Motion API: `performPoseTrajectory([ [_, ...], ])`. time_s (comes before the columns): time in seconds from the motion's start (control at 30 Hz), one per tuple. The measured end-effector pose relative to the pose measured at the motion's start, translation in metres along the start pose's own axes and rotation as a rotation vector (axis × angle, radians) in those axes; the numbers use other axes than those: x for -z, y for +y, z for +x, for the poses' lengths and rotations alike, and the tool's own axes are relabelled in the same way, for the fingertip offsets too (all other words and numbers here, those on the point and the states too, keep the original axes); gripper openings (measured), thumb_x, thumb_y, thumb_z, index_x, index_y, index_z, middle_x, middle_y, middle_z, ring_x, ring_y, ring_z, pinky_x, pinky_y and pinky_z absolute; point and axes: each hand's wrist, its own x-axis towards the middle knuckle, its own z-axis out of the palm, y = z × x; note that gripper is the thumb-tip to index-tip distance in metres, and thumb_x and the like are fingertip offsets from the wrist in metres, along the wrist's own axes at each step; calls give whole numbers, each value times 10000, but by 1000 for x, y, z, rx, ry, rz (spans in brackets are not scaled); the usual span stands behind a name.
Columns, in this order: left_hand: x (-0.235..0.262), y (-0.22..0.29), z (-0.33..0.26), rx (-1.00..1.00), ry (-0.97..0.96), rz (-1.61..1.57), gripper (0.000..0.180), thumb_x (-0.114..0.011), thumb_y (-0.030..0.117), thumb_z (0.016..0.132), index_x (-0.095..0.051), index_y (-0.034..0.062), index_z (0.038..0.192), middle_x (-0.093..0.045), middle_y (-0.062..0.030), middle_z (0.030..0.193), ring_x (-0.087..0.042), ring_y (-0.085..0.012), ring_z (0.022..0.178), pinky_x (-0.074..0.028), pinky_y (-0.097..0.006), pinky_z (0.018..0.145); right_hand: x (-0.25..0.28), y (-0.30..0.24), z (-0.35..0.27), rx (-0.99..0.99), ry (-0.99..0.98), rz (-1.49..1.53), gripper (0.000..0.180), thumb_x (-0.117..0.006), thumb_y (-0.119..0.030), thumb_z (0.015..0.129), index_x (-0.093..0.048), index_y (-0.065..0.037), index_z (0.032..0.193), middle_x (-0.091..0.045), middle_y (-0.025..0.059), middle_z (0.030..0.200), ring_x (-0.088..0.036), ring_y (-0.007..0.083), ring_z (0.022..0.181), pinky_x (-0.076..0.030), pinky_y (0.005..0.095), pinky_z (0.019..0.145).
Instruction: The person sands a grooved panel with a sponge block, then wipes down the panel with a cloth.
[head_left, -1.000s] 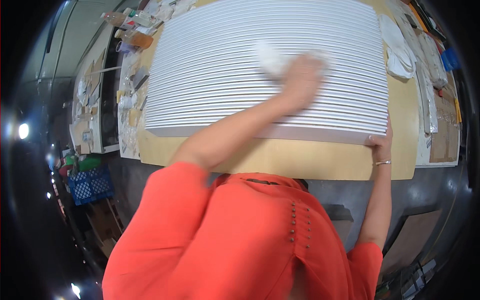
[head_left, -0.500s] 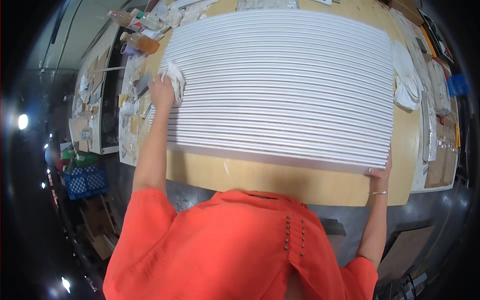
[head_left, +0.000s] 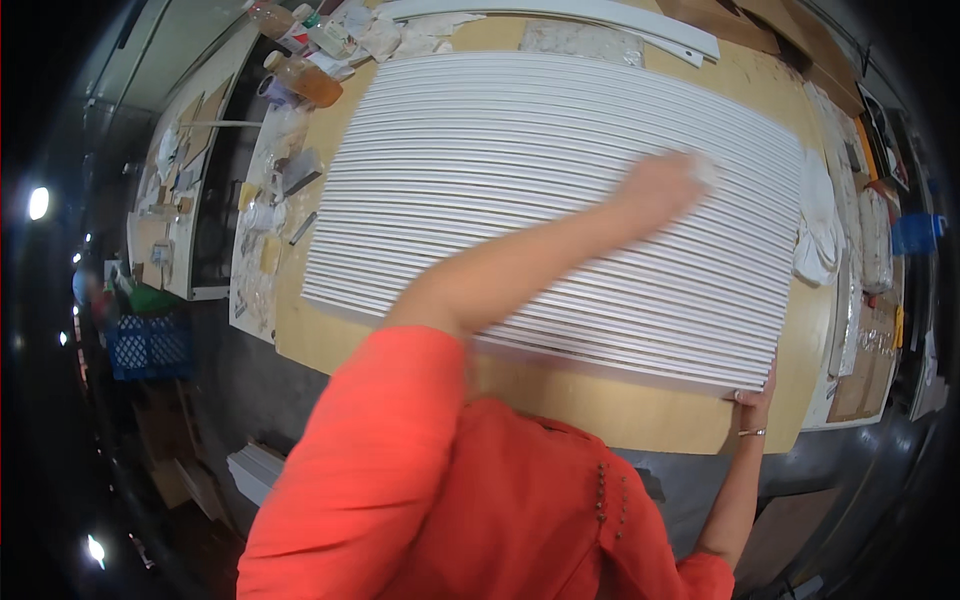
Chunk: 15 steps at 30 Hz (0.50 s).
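Observation:
A large white ribbed panel [head_left: 480, 150], thick at its near edge, lies flat on the wooden tabletop [head_left: 570, 405]. My left arm reaches across it, and my left hand [head_left: 660, 195] is over the right part of the ribs, smeared by motion. A white cloth [head_left: 704, 178] shows at the fingers of that hand, closed round it. Down at the panel's near right corner, my right hand [head_left: 754, 402] grips the edge; part of its fingers is hidden by the panel.
Bottles [head_left: 308, 82] and a tape roll [head_left: 277, 92] stand at the far left, near a grey block [head_left: 300, 170]. White gloves or cloth [head_left: 818, 235] lie beside the panel's right edge. Long white strips [head_left: 560, 12] lie at the back. A blue crate [head_left: 150, 345] is off to the left.
My left hand has swept with the cloth from the panel's left edge across to its right part. My right hand stays at the near right corner. The view has shifted slightly.

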Motion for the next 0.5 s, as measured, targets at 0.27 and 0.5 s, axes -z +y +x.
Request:
performPoseTrajectory([
  [0.27,292,-230,-186,1075,56,824,331,-461,243,946,-606,165,1233,-618,-208,1089,-625,-353,991,-505,-505,809,-12,-6,1,11,12,23,1205,-767,-172,343,-328,-21,1455,-490,68,1344,-463,257,1251,-327,372,1116],
  [0.5,224,-203,-76,442,453,404,299,-599,263,895,-683,98,1130,-600,-195,1123,-611,-352,1006,-495,-440,846,7,14,4,45,-45,25,1326,-918,-316,353,-276,0,1469,-452,86,1399,-450,255,1283,-350,378,1117],
])
